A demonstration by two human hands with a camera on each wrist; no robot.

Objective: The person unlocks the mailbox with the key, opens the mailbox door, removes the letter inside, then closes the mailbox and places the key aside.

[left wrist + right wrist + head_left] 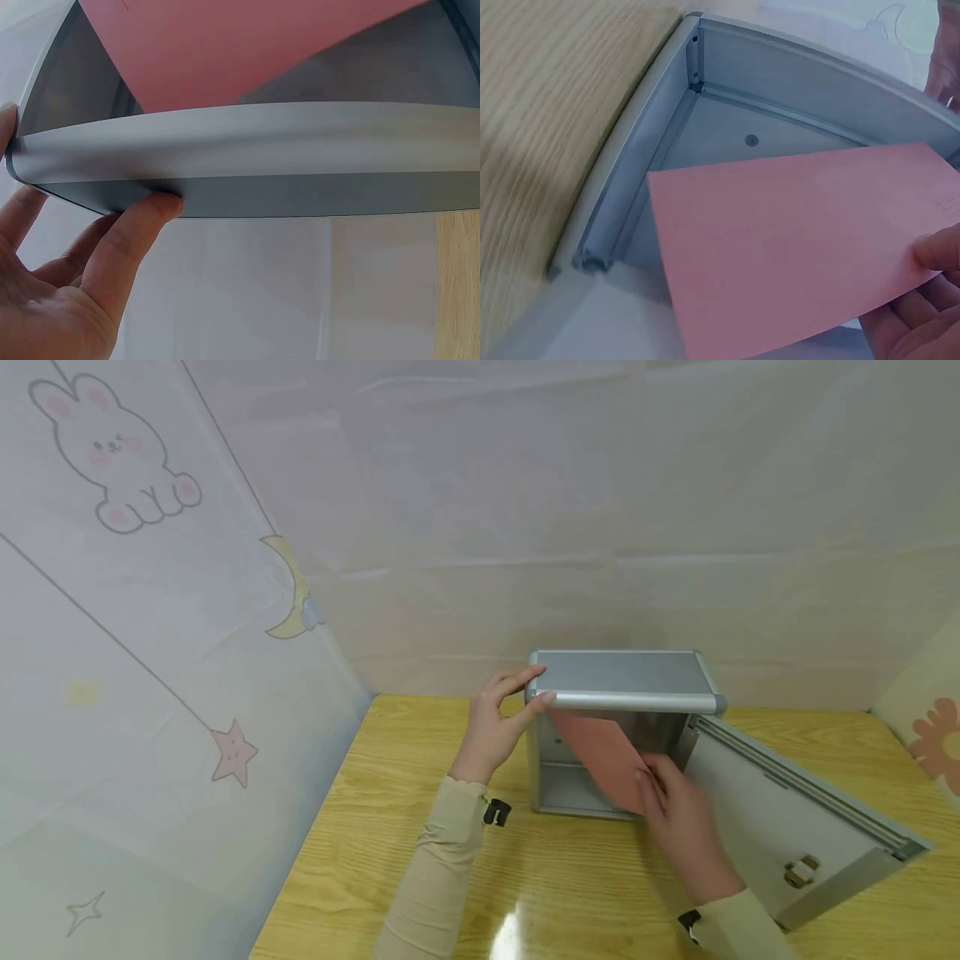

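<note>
A grey metal box (626,672) stands on the table with its front door (757,827) swung out to the right. At the box's top left front corner my left hand (495,718) grips the edge, one digit pressing the top panel in the left wrist view. My right hand (678,822) pinches a pink envelope (600,756) by its near right edge, thumb on its upper face in the right wrist view. Slanting across the opening, the envelope has its far end inside, under the top edge. Part of the box's interior (750,124) is hidden behind it.
The door's inner face carries a lock (801,871) and reaches toward the table's near right. Under everything is a wood-grain table (360,860). Behind it hangs a pale backdrop (487,527), and another with a rabbit and stars (150,635) rises on the left.
</note>
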